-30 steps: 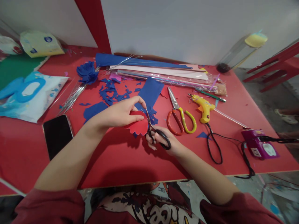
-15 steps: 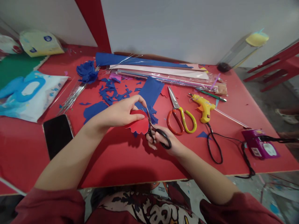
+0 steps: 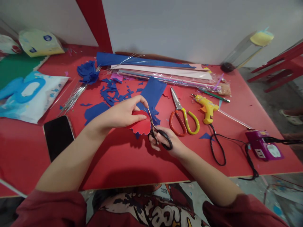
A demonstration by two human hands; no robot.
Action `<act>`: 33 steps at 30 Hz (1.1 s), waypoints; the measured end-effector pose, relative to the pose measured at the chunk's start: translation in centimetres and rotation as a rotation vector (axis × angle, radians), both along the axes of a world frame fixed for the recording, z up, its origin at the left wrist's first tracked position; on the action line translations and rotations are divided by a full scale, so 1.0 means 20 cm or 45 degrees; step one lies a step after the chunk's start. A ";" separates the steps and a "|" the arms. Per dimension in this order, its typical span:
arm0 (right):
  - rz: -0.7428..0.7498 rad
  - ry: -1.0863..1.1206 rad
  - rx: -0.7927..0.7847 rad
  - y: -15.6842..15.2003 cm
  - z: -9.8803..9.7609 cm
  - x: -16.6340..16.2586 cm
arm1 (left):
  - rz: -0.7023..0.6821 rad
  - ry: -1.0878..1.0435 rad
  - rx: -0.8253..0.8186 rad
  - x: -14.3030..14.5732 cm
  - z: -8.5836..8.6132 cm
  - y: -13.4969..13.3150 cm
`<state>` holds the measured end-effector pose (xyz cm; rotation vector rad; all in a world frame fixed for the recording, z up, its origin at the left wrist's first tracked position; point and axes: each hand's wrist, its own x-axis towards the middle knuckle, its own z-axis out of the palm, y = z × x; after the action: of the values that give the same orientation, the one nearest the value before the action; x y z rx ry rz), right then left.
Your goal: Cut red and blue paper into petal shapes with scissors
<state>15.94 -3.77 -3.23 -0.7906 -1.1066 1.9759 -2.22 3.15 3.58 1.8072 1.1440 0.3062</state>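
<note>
My left hand (image 3: 123, 114) pinches a red scalloped paper piece (image 3: 141, 126) between thumb and fingers, just above the red table (image 3: 123, 160). My right hand (image 3: 169, 144) grips black-handled scissors (image 3: 159, 133), fingers through the loops. The blades point up and away along the right edge of the red paper. Blue paper scraps (image 3: 113, 93) and a blue paper strip (image 3: 151, 91) lie right behind my hands.
Red-and-yellow scissors (image 3: 183, 118) and a yellow glue gun (image 3: 206, 108) with a black cord lie to the right, near a purple power socket (image 3: 264, 148). A black phone (image 3: 58, 135) lies at the left. Wrapped paper rolls (image 3: 163, 71), a blue paper flower (image 3: 88, 72) and plastic packets line the back.
Almost nothing has shifted; the scissors and red paper have edged very slightly upward in the picture, and both hands keep their grip.
</note>
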 end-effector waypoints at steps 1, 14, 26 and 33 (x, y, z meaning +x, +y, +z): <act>-0.009 -0.010 -0.001 0.00 0.00 0.00 | -0.001 0.006 0.002 0.00 0.00 0.00; 0.031 -0.017 -0.028 0.00 -0.01 0.00 | -0.069 0.037 0.008 -0.03 0.00 0.01; 0.101 -0.014 0.052 0.00 0.01 0.01 | -0.141 0.090 0.007 -0.03 0.01 0.00; 0.087 -0.006 0.057 0.00 0.00 0.01 | -0.130 0.057 -0.039 -0.03 0.01 0.01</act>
<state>16.10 -3.69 -3.25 -0.7427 -1.1907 1.9992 -2.74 3.28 3.70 1.8466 1.0775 0.1880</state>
